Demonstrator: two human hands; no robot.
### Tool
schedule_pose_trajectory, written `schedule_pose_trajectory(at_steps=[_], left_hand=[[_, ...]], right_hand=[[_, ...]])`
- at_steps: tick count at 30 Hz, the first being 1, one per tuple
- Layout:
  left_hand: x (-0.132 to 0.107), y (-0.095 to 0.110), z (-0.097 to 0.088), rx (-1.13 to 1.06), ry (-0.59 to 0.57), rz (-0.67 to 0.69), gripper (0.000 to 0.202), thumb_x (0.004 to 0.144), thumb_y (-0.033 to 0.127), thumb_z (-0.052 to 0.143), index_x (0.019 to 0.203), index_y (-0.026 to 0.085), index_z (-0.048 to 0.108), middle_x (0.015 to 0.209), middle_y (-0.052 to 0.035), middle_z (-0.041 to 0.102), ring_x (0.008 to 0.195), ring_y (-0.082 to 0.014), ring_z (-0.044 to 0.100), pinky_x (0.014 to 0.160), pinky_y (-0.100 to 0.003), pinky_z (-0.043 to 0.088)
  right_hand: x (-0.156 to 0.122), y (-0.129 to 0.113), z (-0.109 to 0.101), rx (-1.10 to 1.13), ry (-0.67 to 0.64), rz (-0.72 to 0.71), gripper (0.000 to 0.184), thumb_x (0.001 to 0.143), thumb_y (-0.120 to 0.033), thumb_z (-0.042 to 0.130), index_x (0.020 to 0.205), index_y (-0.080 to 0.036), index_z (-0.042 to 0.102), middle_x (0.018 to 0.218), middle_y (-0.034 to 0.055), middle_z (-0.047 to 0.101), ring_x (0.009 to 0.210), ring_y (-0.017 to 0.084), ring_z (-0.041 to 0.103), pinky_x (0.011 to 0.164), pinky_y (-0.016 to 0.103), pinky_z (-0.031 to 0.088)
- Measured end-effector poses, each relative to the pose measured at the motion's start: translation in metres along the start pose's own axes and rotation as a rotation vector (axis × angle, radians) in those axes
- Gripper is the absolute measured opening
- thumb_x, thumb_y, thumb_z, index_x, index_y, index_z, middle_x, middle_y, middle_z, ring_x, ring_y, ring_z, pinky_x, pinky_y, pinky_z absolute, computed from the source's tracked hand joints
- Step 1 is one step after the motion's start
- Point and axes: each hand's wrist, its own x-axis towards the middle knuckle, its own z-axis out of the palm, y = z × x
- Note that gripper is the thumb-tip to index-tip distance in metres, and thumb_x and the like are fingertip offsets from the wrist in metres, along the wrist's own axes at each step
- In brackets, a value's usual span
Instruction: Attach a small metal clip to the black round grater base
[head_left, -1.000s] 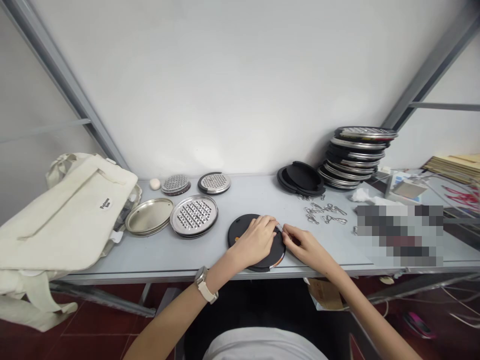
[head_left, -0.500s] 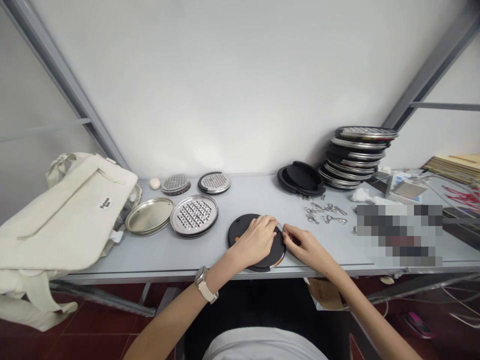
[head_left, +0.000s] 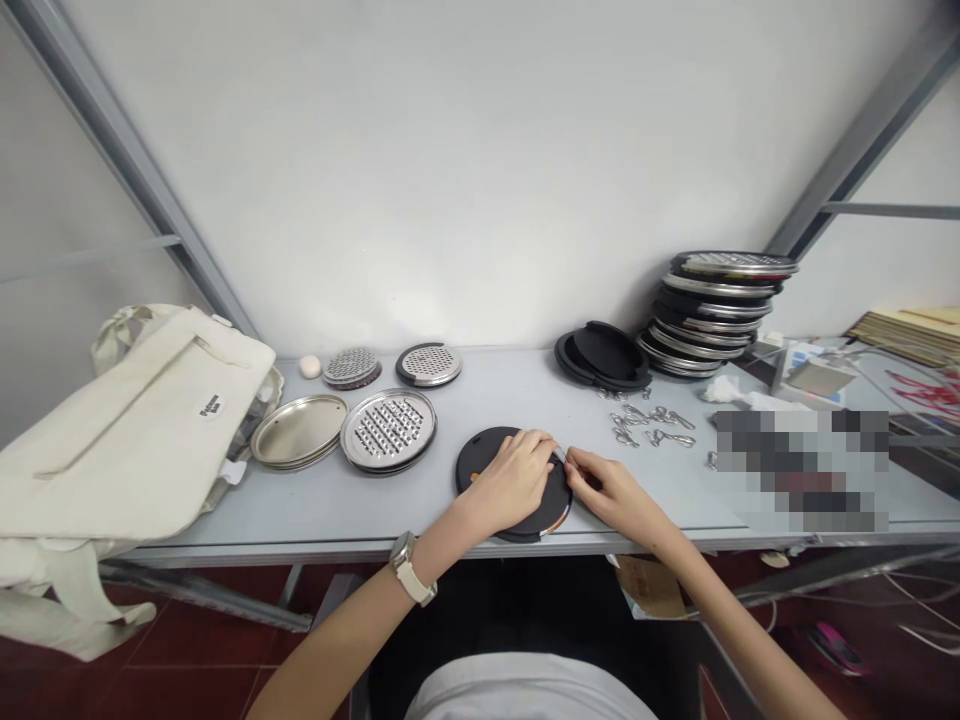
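Note:
A round black cover point(head_left: 480, 458) lies at the table's front edge, with a small orange mark and a shiny rim at lower right. My left hand point(head_left: 517, 478) rests over it, fingers bent together and gripping towards its right edge. Close beside, my right hand point(head_left: 609, 492) is closed, thumb and forefinger pinching a small silvery metal clip point(head_left: 559, 455) at the cover's upper right edge. The fingers partly hide the clip, so how it sits on the cover cannot be made out. Several loose metal clips point(head_left: 652, 425) lie beyond my right hand.
Left stand round grater plates point(head_left: 388, 430), plain metal discs point(head_left: 298, 430) and a cream bag point(head_left: 135, 430). Towards the back right are black covers point(head_left: 604, 355) and a tall stack of round graters point(head_left: 709, 315). A blurred-out patch point(head_left: 802, 470) covers the right side.
Hardly anything differs. Both hands stay in the same place on the cover and clip; the view has shifted very slightly.

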Motion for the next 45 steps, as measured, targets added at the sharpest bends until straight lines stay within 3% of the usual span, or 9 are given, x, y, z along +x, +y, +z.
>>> schedule_pose_trajectory(at_steps=[45], left_hand=[[-0.0001, 0.0008, -0.0029, -0.015, 0.004, 0.013, 0.028, 0.096, 0.012, 0.037, 0.121, 0.018, 0.049, 0.120, -0.0082, 0.052, 0.111, -0.0203, 0.051, 0.101, -0.037, 0.039]], right_hand=[[0.0008, 0.0022, 0.0011, -0.032, -0.019, -0.016, 0.024, 0.092, -0.027, 0.037, 0.069, -0.022, 0.036, 0.061, -0.0051, 0.042, 0.057, 0.013, 0.042, 0.056, 0.025, 0.033]])
